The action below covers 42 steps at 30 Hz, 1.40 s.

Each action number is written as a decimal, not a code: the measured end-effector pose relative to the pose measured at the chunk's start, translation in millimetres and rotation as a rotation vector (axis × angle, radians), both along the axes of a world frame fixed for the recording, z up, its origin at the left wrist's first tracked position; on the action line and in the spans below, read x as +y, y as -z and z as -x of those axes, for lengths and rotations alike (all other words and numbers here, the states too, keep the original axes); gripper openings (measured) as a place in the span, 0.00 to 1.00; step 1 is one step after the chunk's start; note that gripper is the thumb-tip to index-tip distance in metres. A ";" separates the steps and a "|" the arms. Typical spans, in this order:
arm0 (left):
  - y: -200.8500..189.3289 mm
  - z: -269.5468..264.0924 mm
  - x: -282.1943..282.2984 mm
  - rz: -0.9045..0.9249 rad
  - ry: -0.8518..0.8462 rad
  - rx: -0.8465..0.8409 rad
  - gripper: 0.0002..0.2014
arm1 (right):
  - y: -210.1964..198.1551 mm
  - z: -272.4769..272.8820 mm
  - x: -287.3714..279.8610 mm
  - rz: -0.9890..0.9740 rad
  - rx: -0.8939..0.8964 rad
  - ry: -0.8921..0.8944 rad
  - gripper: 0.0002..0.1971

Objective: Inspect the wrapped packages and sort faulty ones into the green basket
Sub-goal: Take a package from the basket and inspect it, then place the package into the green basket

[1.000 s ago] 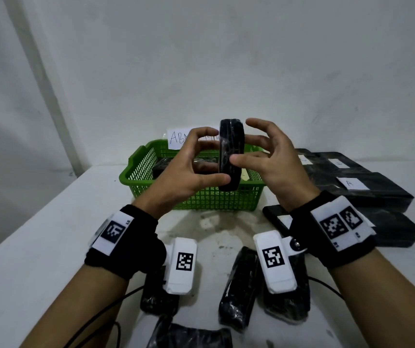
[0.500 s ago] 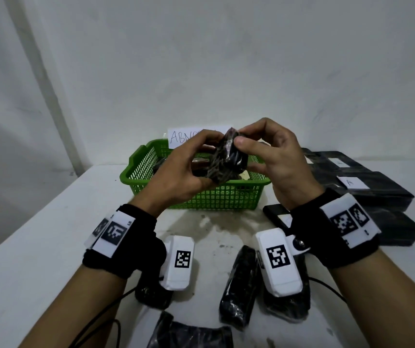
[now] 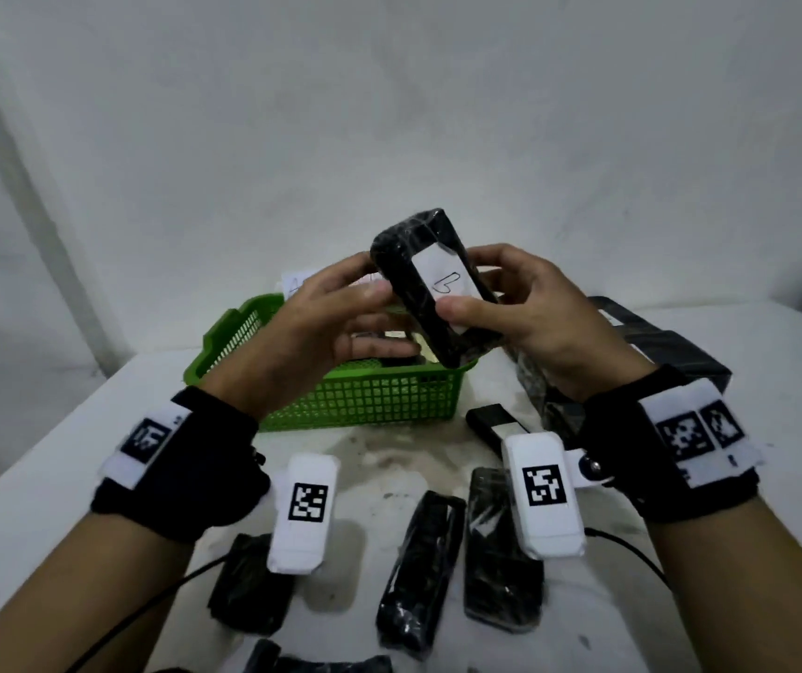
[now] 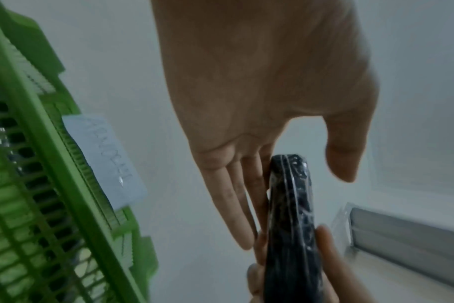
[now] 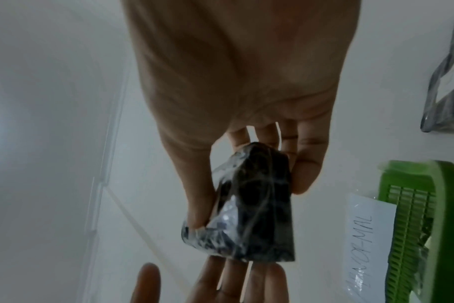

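A black plastic-wrapped package (image 3: 408, 264) with a white paper label is held tilted above the green basket (image 3: 365, 400), label facing me. My right hand (image 3: 486, 303) grips its lower part, thumb on the front and fingers (image 5: 306, 174) behind. My left hand (image 3: 384, 318) lies against its left side. In the left wrist view the left fingers (image 4: 236, 205) are straight along the package (image 4: 290, 256), and the thumb stands apart from it. The wrap looks crinkled at one end (image 5: 220, 231).
Black wrapped items lie inside the basket (image 3: 389, 357), which carries a white "ABNORMAL" tag (image 5: 363, 235). Several small wrapped packages (image 3: 420, 565) lie on the white table near me. Larger black packages (image 3: 670, 352) are stacked at the right. The wall is close behind.
The package went from upright and edge-on to tilted with its labelled face towards me, and sits a little higher. My left fingers have straightened alongside it.
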<state>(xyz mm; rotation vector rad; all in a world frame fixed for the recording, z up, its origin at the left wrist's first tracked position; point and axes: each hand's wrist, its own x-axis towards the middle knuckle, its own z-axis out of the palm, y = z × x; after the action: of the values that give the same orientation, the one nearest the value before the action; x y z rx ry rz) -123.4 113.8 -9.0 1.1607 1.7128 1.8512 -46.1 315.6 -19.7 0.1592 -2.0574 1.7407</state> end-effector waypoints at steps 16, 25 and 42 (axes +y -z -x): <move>-13.2 -59.6 215.9 0.621 0.058 0.435 0.19 | 10.1 -141.2 171.4 -0.262 -0.296 0.628 0.25; 42.6 -62.7 274.9 1.116 0.197 1.078 0.25 | 83.3 -129.3 243.0 -0.527 -0.852 0.695 0.21; 28.4 -46.0 235.8 0.889 0.148 0.867 0.18 | 48.7 -115.7 210.4 -0.641 -0.636 0.816 0.20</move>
<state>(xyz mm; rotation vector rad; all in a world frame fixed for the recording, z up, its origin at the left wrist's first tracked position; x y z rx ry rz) -77.3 349.6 -37.5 1.6559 2.3700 0.2918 69.6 526.0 -68.4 -1.0163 -2.5041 0.6369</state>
